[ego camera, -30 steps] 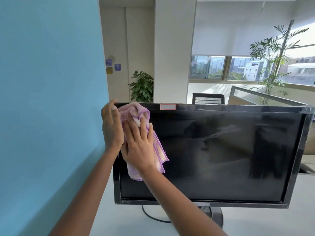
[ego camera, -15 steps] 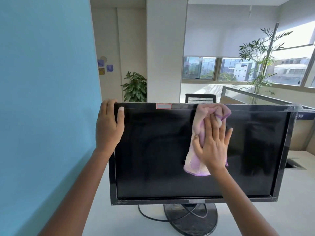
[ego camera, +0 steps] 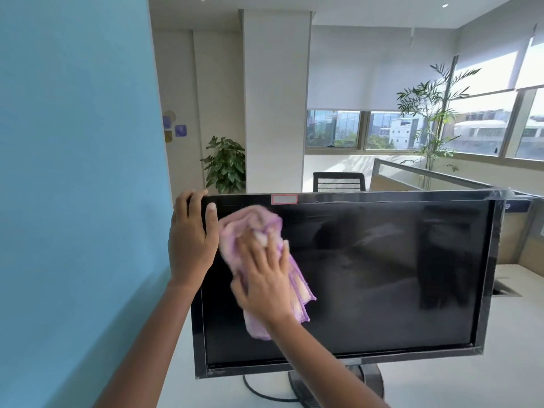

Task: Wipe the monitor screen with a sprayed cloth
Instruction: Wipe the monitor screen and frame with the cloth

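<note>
Head camera, office desk: a person's right hand lies flat against a pink-and-purple cloth, fingers stretched out rather than clenched, pressing it to the upper left part of the dark screen of a black monitor. The cloth is bunched above the fingertips and hangs in loose folds below the palm; hand and cloth are blurred. The left hand grasps the monitor's upper left corner, fingers hooked over the top edge and thumb laid on the front bezel, just beside the cloth. A small red-edged label sits on the top bezel. The monitor stands upright on a round stand on a white desk, with a dark cable curling at its foot. A blue partition rises at left; a leafy plant and a mesh-backed chair stand behind.
</note>
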Demonstrator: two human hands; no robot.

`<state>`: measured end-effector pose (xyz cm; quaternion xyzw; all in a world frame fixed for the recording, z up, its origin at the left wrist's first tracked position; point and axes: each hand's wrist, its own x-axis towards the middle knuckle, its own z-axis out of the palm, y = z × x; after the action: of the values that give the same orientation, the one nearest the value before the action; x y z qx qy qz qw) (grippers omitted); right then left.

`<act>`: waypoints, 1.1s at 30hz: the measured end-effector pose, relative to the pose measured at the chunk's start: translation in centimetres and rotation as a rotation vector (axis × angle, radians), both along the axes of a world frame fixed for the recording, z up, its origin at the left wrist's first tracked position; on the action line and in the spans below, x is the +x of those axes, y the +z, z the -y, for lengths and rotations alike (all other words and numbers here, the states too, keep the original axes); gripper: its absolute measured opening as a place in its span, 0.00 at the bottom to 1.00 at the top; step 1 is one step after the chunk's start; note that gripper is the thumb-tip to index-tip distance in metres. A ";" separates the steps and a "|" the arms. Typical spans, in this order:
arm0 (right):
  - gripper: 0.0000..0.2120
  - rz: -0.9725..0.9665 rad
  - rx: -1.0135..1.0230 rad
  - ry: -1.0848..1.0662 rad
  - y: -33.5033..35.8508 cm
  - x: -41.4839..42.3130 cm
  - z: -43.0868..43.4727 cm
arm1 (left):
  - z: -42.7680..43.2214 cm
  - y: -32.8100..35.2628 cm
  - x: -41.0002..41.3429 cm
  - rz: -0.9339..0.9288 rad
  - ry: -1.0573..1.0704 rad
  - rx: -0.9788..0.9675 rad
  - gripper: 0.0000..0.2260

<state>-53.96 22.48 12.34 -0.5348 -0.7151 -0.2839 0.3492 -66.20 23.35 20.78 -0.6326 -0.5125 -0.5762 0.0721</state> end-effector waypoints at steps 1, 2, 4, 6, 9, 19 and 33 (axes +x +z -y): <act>0.28 0.087 0.012 0.043 -0.6 -0.2 -0.1 | 0.1 0.0 0.0 -0.005 0.011 0.006 0.23; 0.28 0.158 0.028 0.072 -1.2 0.1 -0.3 | 0.1 -0.1 0.0 -0.022 0.032 0.012 0.23; 0.28 0.256 0.071 0.092 -1.7 1.5 -0.6 | 0.1 -0.1 -0.1 -0.084 0.091 0.020 0.24; 0.29 0.289 0.112 0.084 -1.4 3.5 -1.0 | 0.1 0.0 0.0 -0.149 0.153 0.014 0.24; 0.31 0.242 0.156 -0.025 -0.4 7.4 -1.2 | 0.1 0.5 0.8 -0.216 0.160 0.006 0.26; 0.37 -0.541 0.040 -0.449 0.4 23.0 1.9 | 0.7 0.7 6.0 -0.427 -0.038 0.046 0.33; 0.32 -0.155 0.114 -0.141 -0.5 15.9 0.1 | 1.3 1.5 17.1 -0.530 -0.186 0.033 0.28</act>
<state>-38.10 22.37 11.81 -0.5832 -0.6293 -0.3058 0.4127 -49.11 22.05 22.28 -0.8043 -0.4059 -0.4029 0.1609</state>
